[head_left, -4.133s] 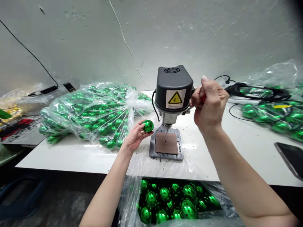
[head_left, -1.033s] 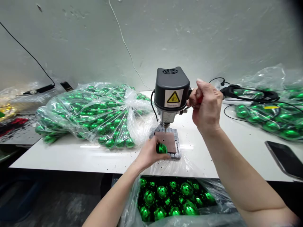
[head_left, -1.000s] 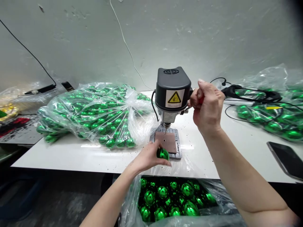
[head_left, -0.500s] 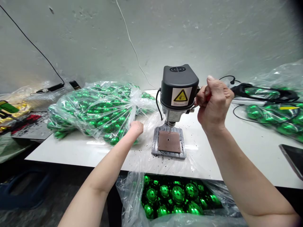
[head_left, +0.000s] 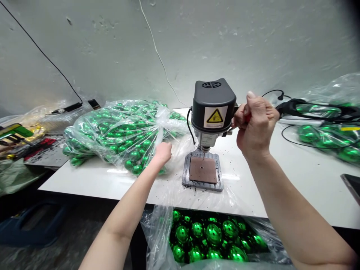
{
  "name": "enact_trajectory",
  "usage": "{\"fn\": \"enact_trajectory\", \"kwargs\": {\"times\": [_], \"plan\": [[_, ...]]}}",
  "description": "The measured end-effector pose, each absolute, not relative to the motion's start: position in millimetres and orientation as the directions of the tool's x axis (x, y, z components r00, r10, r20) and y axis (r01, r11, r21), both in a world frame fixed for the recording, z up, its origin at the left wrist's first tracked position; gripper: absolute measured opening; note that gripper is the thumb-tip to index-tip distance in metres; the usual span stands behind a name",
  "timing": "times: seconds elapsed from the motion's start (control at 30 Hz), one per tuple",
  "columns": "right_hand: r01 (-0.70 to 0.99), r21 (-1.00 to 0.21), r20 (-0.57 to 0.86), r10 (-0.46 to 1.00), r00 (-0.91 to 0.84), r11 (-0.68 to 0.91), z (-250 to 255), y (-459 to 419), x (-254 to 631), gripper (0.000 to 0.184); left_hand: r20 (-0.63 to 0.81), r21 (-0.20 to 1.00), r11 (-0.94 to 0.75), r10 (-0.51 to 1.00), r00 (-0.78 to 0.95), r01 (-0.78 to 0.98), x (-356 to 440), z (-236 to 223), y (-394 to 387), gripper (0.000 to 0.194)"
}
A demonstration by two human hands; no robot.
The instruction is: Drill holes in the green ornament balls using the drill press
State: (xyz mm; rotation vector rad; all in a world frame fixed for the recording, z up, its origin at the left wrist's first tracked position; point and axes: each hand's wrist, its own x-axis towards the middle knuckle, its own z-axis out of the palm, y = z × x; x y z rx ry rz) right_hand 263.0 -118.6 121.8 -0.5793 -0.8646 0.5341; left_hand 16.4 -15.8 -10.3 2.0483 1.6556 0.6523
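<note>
My right hand (head_left: 257, 120) is wrapped round the feed handle of a small black bench drill press (head_left: 215, 101); a bit of red shows between the fingers. Its thin drill bit points down at a brown square plate (head_left: 206, 167) with a dark hole in it, lying on the grey slotted base (head_left: 186, 176). To the left, my left hand (head_left: 163, 152) is closed at the gathered neck of a clear plastic bag (head_left: 162, 119) filled with shiny green balls; most of its fingers are hidden from me.
Below the table's front edge sits an open bag of green balls (head_left: 213, 234). Dark shavings lie around the drill base on the white table (head_left: 112, 185). At right are black cables, more bagged green balls (head_left: 309, 133) and a phone-like slab (head_left: 351, 185). A blue stool (head_left: 33, 228) stands lower left.
The whole scene has shifted slightly right in view as the camera moved. Both hands keep their places at the drill handle and the bag.
</note>
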Motion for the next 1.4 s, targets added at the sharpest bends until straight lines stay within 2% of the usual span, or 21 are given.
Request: {"fn": "enact_trajectory", "kwargs": {"times": [0.07, 0.1, 0.17, 0.2, 0.3, 0.43, 0.57, 0.83, 1.13, 1.4], "plan": [[-0.189, -0.656, 0.547, 0.633, 0.548, 0.731, 122.0, -118.7, 262.2, 0.044, 0.165, 0.67, -0.235, 0.972, 0.168, 0.704, 13.3, 2.6, -28.0, 0.031], [-0.18, -0.656, 0.552, 0.628, 0.549, 0.733, 121.9, -118.4, 262.0, 0.044, 0.185, 0.749, -0.24, 0.971, 0.154, 0.618, 12.6, 8.0, -35.0, 0.038], [-0.153, -0.656, 0.566, 0.616, 0.547, 0.739, 121.0, -116.8, 262.2, 0.045, 0.146, 0.926, -0.19, 0.977, 0.152, 0.328, 13.4, 15.3, -49.6, 0.054], [-0.138, -0.654, 0.576, 0.608, 0.546, 0.744, 120.2, -115.7, 262.6, 0.045, 0.09, 0.978, -0.122, 0.979, 0.181, 0.17, 15.1, 16.7, -56.8, 0.061], [-0.079, -0.648, 0.614, 0.581, 0.534, 0.758, 117.3, -111.4, 265.0, 0.048, -0.075, 0.985, 0.121, 0.941, 0.33, -0.122, 23.9, 12.0, -75.7, 0.069], [-0.035, -0.659, 0.636, 0.581, 0.508, 0.751, 115.6, -108.5, 267.4, 0.052, -0.163, 0.91, 0.294, 0.903, 0.398, -0.293, 40.6, -8.0, -90.7, 0.057], [-0.076, -0.661, 0.61, 0.594, 0.525, 0.747, 117.2, -110.4, 266.7, 0.049, -0.213, 0.914, 0.304, 0.924, 0.319, -0.269, 56.7, -26.2, -97.4, 0.053], [-0.041, -0.693, 0.606, 0.612, 0.507, 0.72, 113.6, -105.4, 271.0, 0.052, -0.212, 0.961, 0.247, 0.948, 0.237, -0.126, 69.1, -42.6, -95.8, 0.062], [-0.121, -0.668, 0.574, 0.612, 0.544, 0.734, 123.1, -114.5, 263.3, 0.056, -0.051, 0.996, 0.066, 0.976, 0.21, -0.068, 81.0, -65.3, -97.8, 0.07], [-0.11, -0.652, 0.588, 0.592, 0.551, 0.75, 122.0, -111.6, 263.4, 0.055, -0.009, 0.987, -0.025, 0.978, 0.208, 0.16, 95.9, -74.5, -96.5, 0.068]]}}
